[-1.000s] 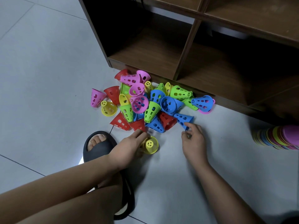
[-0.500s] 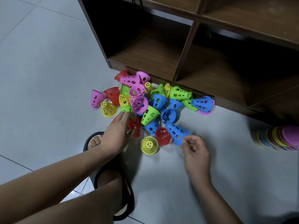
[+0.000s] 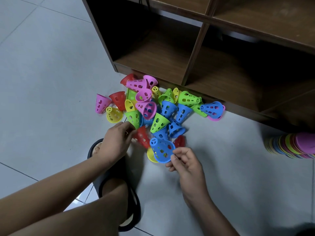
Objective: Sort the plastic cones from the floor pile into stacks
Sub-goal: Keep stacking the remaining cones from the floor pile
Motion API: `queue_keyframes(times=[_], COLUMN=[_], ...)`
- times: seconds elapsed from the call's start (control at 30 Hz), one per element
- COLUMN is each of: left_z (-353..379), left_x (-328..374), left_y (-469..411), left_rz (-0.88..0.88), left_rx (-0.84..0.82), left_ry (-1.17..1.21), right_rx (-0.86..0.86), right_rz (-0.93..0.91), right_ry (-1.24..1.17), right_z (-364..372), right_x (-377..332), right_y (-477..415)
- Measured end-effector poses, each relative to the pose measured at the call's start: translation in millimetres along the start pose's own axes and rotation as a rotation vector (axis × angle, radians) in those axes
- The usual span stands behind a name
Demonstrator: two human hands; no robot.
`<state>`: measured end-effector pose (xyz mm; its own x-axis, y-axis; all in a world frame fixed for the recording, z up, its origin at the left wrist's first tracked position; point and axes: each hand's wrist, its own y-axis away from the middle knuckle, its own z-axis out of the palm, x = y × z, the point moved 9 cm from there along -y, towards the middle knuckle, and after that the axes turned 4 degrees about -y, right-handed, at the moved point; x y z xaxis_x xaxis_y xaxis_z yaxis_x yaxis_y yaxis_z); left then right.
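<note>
A blue cone is pinched at its rim by the right hand's fingers, at the near edge of the cone pile on the floor. The left hand is set beside a red cone; its fingers' grip cannot be told.

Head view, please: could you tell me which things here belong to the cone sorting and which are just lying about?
Belong to the job:
cone pile
blue cone, pinched by the right hand
left hand, at the pile's near edge
multicoloured stack at the right edge

Just lying about:
wooden shelf unit
black slipper
</note>
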<state>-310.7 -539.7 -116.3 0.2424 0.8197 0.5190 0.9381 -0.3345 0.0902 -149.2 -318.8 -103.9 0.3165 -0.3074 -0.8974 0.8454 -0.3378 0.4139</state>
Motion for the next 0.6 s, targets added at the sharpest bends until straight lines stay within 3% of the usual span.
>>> queue_keyframes(times=[0.23,0.43,0.6], left_z=[-14.4,0.6,22.3], left_x=[-16.7,12.0,28.6], left_y=[17.4,22.1,28.7], left_rz=[-0.298,-0.263,-0.201], left_rx=[0.034,-0.131,-0.248], left_ry=[0.465,0.649,0.539], right_rx=[-0.057,0.002,0.061], right_rz=[0.124,0.205,0.259], right_ry=[0.152,0.233,0.222], right_z=[15.2,9.4,-1.9], right_x=[40.4,65.7,79.1], right_y=[-13.9,-24.4,-28.5])
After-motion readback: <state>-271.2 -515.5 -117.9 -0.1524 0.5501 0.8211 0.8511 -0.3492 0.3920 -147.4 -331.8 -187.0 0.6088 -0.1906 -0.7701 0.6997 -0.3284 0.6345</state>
